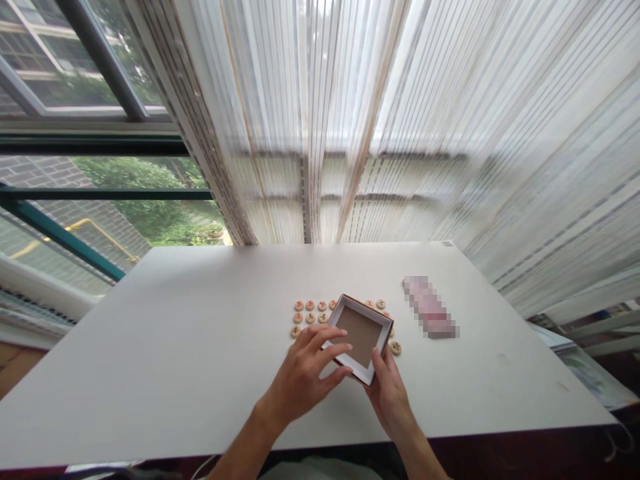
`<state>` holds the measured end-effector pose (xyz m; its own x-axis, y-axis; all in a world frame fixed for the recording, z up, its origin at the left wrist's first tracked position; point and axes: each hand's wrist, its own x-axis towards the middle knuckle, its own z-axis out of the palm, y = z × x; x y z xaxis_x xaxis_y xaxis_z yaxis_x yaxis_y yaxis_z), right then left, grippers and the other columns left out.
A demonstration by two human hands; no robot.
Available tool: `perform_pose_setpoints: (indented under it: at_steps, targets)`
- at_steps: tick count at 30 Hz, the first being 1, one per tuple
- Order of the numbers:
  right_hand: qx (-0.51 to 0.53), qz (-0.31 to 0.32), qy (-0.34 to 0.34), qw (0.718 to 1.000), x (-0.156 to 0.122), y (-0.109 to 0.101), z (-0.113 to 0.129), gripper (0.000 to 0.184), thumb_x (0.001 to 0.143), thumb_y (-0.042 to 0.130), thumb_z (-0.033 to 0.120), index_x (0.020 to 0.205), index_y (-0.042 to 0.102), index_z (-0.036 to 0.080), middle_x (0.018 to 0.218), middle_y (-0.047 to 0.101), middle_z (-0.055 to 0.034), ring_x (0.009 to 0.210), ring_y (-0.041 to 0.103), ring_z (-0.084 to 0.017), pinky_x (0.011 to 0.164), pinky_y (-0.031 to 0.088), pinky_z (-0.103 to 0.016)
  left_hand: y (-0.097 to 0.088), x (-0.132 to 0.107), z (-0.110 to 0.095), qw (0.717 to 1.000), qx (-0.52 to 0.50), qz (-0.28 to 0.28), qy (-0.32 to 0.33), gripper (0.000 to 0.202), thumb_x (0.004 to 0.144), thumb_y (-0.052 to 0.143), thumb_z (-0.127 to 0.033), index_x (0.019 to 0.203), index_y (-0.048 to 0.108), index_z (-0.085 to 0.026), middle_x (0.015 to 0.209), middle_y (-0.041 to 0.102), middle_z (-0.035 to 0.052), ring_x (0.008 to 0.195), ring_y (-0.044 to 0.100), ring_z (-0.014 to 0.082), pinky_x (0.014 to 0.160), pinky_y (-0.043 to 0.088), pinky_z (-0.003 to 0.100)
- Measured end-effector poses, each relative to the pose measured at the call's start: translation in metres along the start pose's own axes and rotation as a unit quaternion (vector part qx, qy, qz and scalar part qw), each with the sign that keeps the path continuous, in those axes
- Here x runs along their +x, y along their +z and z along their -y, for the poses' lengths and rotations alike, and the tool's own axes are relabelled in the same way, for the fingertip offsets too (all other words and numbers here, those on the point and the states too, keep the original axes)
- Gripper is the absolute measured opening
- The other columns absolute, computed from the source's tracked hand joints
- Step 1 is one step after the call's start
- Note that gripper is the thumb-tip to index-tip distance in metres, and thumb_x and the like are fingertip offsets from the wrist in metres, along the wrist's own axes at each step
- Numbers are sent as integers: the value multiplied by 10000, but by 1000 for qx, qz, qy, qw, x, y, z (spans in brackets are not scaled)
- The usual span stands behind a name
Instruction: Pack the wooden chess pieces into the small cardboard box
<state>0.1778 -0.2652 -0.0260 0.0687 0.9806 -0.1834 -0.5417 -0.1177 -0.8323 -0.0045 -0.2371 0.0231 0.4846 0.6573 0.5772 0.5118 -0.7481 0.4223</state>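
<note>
A small square cardboard box (361, 335) with white walls and a brown floor is held open side up, tilted over the table. My left hand (305, 375) grips its near left edge, thumb and fingers curled on the rim. My right hand (389, 393) holds the near right corner from below, thumb on the wall. Round wooden game pieces (310, 311) with red or dark characters lie flat in rows on the table, partly hidden behind the box. One piece (395, 347) lies just right of the box.
The white table (190, 360) runs to a window with sheer striped curtains (400, 120). A blurred pinkish oblong object (430, 307) lies to the right of the pieces. The table's near edge is just below my wrists.
</note>
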Motion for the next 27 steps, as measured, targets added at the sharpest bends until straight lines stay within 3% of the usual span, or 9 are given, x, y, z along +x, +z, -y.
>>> perform_pose_setpoints:
  at_steps: [7,16,22,27]
  targets:
    - [33,7,6,999,-7,9,1,773,908,648,566,1563,339,296,1332,685,-94,1177,674,-297,900,596,-432,4,-5,2,997,25,57,39,102,993,621,-232,1053,700,-256,1026,767,-18,1028,652,190,1164,350,515]
    - [29,31,16,999,-17,11,6,719,915,653,543,1536,386,299,1303,698,-95,1150,681,-302,887,606,-448,-2,-9,-5,984,87,119,98,185,1042,484,-149,1125,648,-175,1098,735,36,1011,665,175,1073,462,416]
    - [64,45,22,997,-19,13,7,647,946,644,487,1514,410,286,1299,700,-100,1148,679,-293,877,616,-465,-4,-11,-3,981,121,107,107,211,1036,465,-124,1148,640,-156,1102,728,57,1027,668,191,1117,445,451]
    - [55,45,27,997,-22,14,9,682,930,672,488,1521,403,279,1262,720,-100,1059,720,-289,837,633,-480,-3,-12,-4,984,133,74,97,204,1028,467,-121,1088,655,-170,995,733,55,974,677,190,1052,504,440]
